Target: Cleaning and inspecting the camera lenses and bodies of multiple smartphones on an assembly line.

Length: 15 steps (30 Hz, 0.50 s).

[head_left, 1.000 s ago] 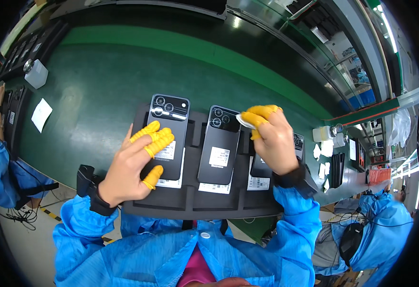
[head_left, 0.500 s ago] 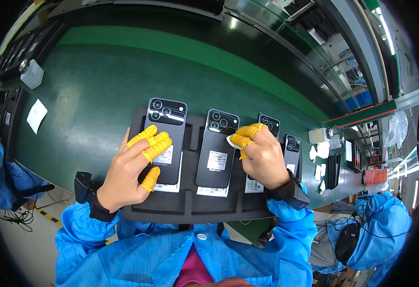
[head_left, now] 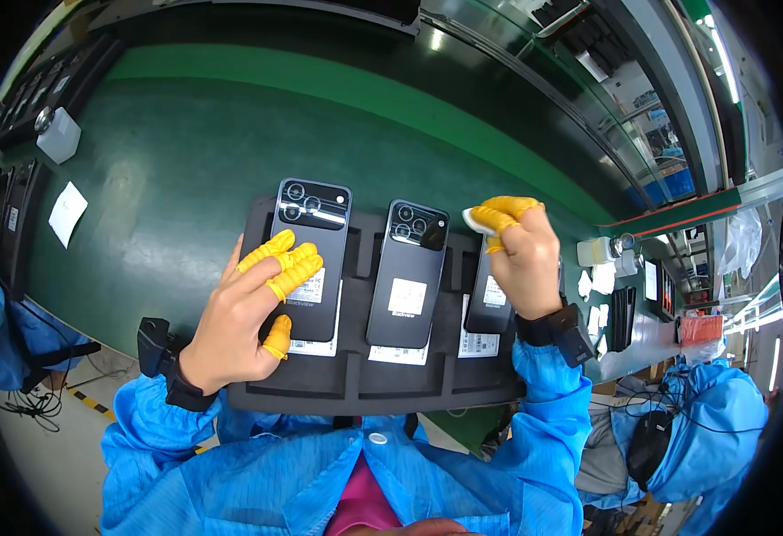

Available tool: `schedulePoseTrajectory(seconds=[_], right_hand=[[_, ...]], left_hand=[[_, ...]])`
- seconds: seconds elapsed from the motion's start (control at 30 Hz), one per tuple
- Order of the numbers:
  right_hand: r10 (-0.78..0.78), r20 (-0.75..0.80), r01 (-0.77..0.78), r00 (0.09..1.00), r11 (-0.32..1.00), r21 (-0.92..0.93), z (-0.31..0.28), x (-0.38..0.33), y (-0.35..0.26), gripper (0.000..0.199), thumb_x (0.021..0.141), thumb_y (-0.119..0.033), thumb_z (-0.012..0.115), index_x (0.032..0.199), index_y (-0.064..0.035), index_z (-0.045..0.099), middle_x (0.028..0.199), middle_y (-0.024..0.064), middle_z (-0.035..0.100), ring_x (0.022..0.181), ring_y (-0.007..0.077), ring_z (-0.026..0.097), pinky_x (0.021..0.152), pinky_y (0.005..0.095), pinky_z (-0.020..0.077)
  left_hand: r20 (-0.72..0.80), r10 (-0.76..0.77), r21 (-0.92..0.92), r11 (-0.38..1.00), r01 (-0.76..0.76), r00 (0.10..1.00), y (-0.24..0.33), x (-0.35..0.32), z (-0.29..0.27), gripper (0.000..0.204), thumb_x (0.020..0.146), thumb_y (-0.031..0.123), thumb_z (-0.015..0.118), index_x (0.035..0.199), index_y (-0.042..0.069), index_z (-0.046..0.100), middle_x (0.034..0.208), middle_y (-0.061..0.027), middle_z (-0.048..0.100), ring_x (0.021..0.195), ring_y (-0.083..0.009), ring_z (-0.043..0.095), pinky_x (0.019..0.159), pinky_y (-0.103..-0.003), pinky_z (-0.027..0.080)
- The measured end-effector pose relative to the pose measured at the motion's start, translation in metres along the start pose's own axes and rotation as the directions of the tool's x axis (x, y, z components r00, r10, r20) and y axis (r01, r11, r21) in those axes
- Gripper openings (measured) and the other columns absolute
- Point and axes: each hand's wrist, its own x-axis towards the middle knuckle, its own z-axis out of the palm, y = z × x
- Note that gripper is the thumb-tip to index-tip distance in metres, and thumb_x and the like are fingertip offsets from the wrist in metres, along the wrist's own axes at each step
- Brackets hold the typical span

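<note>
A black tray [head_left: 400, 386] holds a row of dark smartphones, backs up, with white stickers on them and printed white labels partly under them. My left hand [head_left: 235, 326], several fingertips in yellow finger cots, lies spread over the leftmost phone [head_left: 309, 246]. Beside it rests the middle phone [head_left: 398, 272], which neither hand touches. My right hand [head_left: 524, 259], also in yellow cots, pinches a small white wipe [head_left: 472, 220] over the upper part of the right phone [head_left: 483, 314]. That phone's camera area is hidden by the hand, as is most of what lies further right.
The green bench [head_left: 177, 134] carries a white dispenser bottle [head_left: 58, 136] and a paper sheet [head_left: 68, 213] at left. On the right are another bottle [head_left: 594, 251], white scraps [head_left: 603, 279] and a red bin [head_left: 700, 328]. Blue-clad people sit on both sides.
My right hand has moved right and slightly up with the wipe, from the middle phone's edge to above the right phone. My left hand has stayed on the leftmost phone.
</note>
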Motion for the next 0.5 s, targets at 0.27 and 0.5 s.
schedulePoseTrajectory(seconds=[0.27,0.5], right_hand=[[-0.229,0.070,0.230,0.971,0.973,-0.003,0.024,0.011,-0.025,0.017,0.068,0.001,0.067,0.085,0.0005,0.072,0.088,0.0115,0.065,0.077,0.0284,0.059,0.076,0.0367,0.0526],[-0.095,0.096,0.105,0.991,0.988,-0.115,-0.020,0.000,-0.019,0.023,0.062,0.005,0.065,0.083,0.0006,0.071,0.089,0.0143,0.065,0.081,0.0324,0.060,0.078,0.0407,0.0523]], left_hand=[[0.012,0.027,0.000,1.000,-0.027,1.000,-0.003,0.001,0.002,0.069,0.061,-0.004,0.054,0.129,0.006,0.060,0.128,-0.0135,0.059,0.132,-0.0357,0.046,0.115,-0.061,0.018],[0.034,0.004,0.039,0.999,-0.005,0.999,0.006,0.001,0.003,0.067,0.062,0.000,0.058,0.129,0.006,0.059,0.128,-0.0132,0.058,0.132,-0.0353,0.045,0.113,-0.064,0.018]])
